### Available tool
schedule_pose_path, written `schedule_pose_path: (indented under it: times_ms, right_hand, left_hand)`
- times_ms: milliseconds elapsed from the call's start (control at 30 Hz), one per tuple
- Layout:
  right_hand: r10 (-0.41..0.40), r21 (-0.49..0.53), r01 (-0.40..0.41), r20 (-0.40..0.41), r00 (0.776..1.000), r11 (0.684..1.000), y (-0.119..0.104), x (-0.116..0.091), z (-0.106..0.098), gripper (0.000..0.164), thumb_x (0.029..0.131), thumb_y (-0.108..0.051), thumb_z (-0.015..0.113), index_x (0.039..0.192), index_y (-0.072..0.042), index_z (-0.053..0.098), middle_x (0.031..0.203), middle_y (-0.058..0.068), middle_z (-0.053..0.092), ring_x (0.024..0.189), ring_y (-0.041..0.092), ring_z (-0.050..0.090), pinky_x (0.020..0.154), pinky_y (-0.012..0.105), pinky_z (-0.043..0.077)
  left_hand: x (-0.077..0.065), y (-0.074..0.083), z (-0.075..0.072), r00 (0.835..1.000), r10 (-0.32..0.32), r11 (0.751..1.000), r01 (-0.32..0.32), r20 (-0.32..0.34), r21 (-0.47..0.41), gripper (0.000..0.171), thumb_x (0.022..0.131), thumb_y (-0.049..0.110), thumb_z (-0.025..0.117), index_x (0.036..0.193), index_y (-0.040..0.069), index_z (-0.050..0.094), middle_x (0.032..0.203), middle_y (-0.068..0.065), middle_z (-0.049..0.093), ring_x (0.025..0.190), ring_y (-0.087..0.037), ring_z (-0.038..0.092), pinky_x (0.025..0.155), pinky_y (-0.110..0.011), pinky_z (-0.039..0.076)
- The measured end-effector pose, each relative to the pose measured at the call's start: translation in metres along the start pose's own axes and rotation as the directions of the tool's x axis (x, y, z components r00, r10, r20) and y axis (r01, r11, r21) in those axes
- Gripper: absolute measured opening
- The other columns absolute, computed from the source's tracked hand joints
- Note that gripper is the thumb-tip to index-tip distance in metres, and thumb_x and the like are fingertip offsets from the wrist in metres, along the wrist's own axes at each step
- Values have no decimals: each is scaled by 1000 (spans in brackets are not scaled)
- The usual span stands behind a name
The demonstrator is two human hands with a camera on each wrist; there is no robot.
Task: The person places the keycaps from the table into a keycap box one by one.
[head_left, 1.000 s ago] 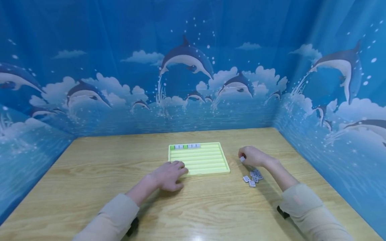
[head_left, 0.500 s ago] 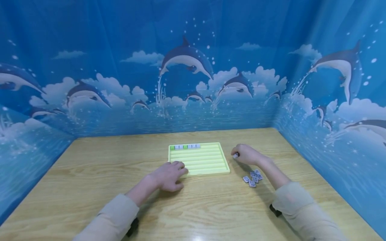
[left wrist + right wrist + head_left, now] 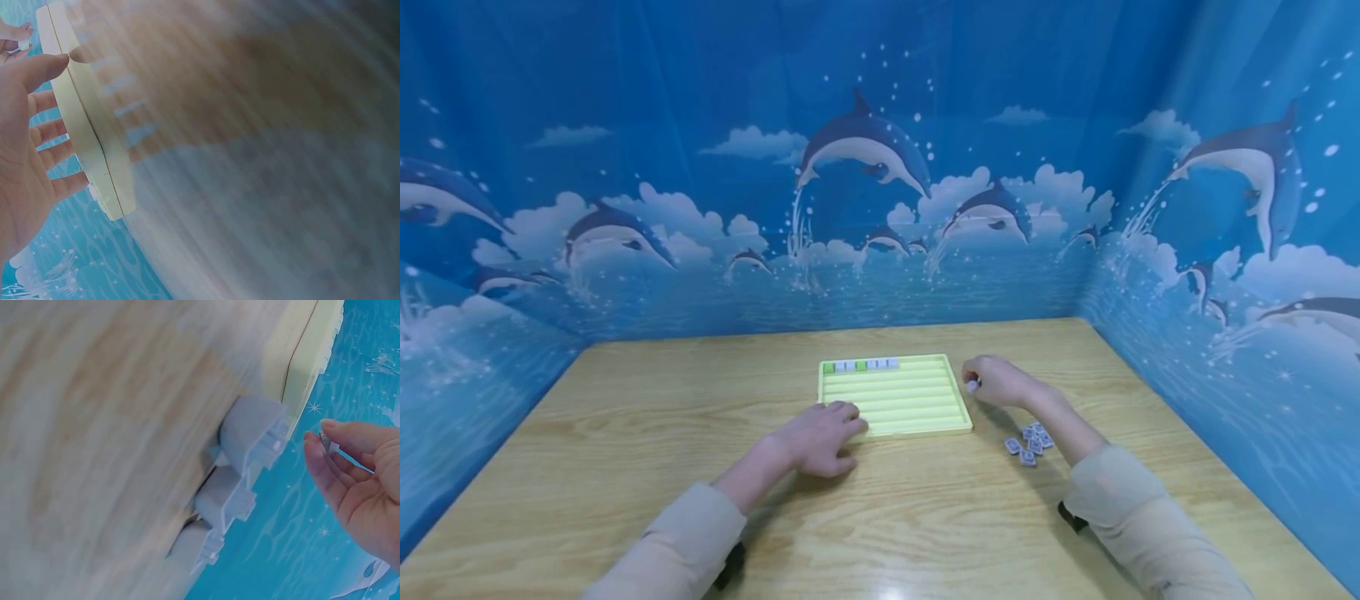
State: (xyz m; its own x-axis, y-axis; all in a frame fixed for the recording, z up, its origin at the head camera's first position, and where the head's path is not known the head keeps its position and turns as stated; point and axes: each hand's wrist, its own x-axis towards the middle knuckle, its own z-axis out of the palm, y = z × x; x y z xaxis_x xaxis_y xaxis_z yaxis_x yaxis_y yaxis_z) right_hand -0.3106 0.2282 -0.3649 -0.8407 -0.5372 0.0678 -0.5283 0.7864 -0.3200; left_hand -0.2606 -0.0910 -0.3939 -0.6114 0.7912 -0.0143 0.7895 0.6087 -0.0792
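Note:
A pale green ridged tray (image 3: 913,402) lies on the table, with a row of white and green keycaps (image 3: 871,364) along its back groove at the left. My left hand (image 3: 820,440) rests at the tray's front left corner, its fingers spread and extended in the left wrist view. Between thumb and fingertips, my right hand (image 3: 1002,383) pinches one small white keycap (image 3: 330,445), just off the tray's right edge. Closer to me on that side, several loose keycaps (image 3: 1028,445) lie upside down; in the right wrist view their hollow undersides and stems show.
The wooden table (image 3: 647,433) is bordered at the back and sides by a blue curtain (image 3: 737,275) printed with dolphins. The loose keycaps lie below the right forearm, right of the tray's front corner.
My right hand has moved left with the pinched keycap, from above the loose keycaps to beside the tray's right edge. My left hand and the tray have stayed put.

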Motion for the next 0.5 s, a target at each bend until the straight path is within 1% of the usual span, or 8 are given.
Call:
schedule_pose_path:
  times_ms: [167, 200, 267, 333, 400, 467, 500]
  right_hand:
    - [-54, 0, 54, -12, 998, 999, -3, 2, -2, 17, 75, 9, 55, 84, 0, 67, 77, 5, 62, 66, 13, 48, 64, 31, 46]
    - [-62, 0, 62, -13, 998, 998, -4, 2, -2, 17, 76, 9, 56, 84, 0, 69, 76, 4, 62, 64, 12, 47, 64, 31, 45]
    - [-68, 3, 68, -6, 998, 998, -5, 4, -2, 13, 78, 8, 56, 78, 1, 67, 70, 5, 59, 60, 11, 43, 61, 30, 43]
    - [-46, 26, 47, -3, 999, 999, -6, 6, -2, 14, 80, 9, 55, 80, 1, 67, 69, 7, 57, 58, 12, 42, 61, 30, 40]
    - [-23, 37, 23, -6, 1000, 999, -6, 7, -2, 15, 80, 9, 55, 86, 2, 67, 76, 9, 60, 64, 15, 49, 65, 32, 44]
    - [10, 58, -9, -6, 1000, 998, -8, 8, -2, 21, 81, 9, 55, 98, 4, 67, 90, 12, 65, 76, 21, 58, 72, 36, 49]
    - [30, 65, -29, -7, 1000, 997, -9, 8, -2, 26, 81, 8, 57, 104, 3, 66, 99, 14, 66, 85, 25, 60, 78, 38, 50]
  left_hand:
    - [0, 0, 0, 1000, 1, 1000, -1, 1, -1, 49, 86, 38, 57, 128, 12, 51, 121, -9, 50, 112, -24, 47, 90, -40, 44]
    - [0, 0, 0, 1000, 0, 1000, 0, -1, -3, 49, 86, 38, 57, 127, 12, 51, 121, -9, 50, 112, -24, 47, 90, -40, 44]
    - [0, 0, 0, 1000, -2, 1000, 2, -3, -6, 49, 86, 37, 57, 127, 12, 51, 121, -8, 50, 113, -24, 47, 90, -41, 44]
    - [0, 0, 0, 1000, -4, 1000, 4, -1, -5, 49, 86, 38, 57, 128, 12, 51, 121, -8, 50, 113, -24, 47, 90, -41, 44]
    - [0, 0, 0, 1000, -6, 1000, 6, -1, -3, 49, 86, 38, 57, 128, 12, 51, 122, -8, 50, 113, -24, 47, 91, -41, 44]
    - [0, 0, 1, 1000, -6, 1000, 6, 1, 1, 50, 86, 38, 57, 128, 12, 51, 122, -8, 50, 114, -24, 47, 91, -41, 44]
    - [0, 0, 1, 1000, -6, 1000, 6, 1, 1, 50, 86, 38, 57, 128, 12, 51, 122, -9, 50, 114, -24, 46, 91, -41, 44]
